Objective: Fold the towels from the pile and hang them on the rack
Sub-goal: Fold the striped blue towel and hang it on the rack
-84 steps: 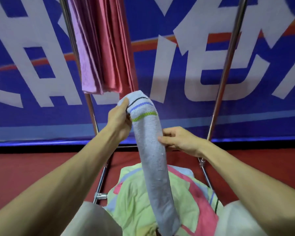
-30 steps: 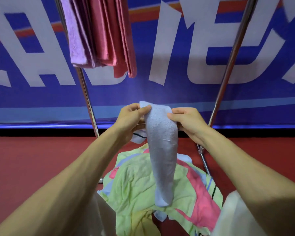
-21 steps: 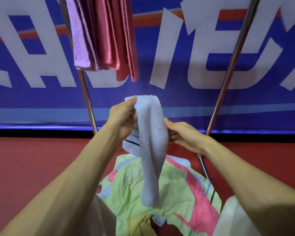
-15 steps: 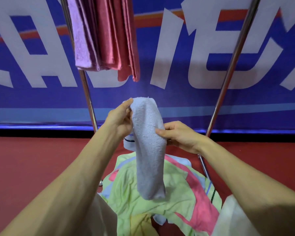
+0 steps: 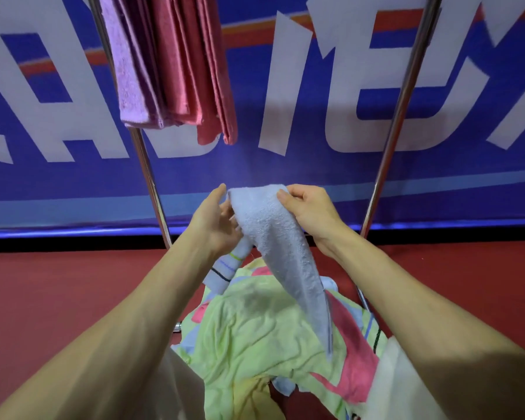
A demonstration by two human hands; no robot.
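Observation:
A light blue towel (image 5: 273, 237) hangs folded between my hands at chest height, its long end trailing down to the right and its striped end (image 5: 225, 268) dangling under my left wrist. My left hand (image 5: 215, 222) holds the towel's left side, thumb up at the top fold. My right hand (image 5: 309, 207) pinches the top right corner. Below lies the pile of towels (image 5: 255, 338), pale green with pink and blue patches. The metal rack (image 5: 397, 116) stands behind, with pink and red folded towels (image 5: 173, 65) hanging at its upper left.
A blue banner with large white letters (image 5: 315, 101) fills the background. Red floor (image 5: 43, 292) spreads on both sides. The rack's left pole (image 5: 149, 177) and right pole slant down toward the pile. My pale-trousered knees (image 5: 400, 383) flank the pile at the bottom.
My right hand has risen from the towel's middle to its top right corner. The towel's top fold has spread wider, and its hanging end has swung to the right.

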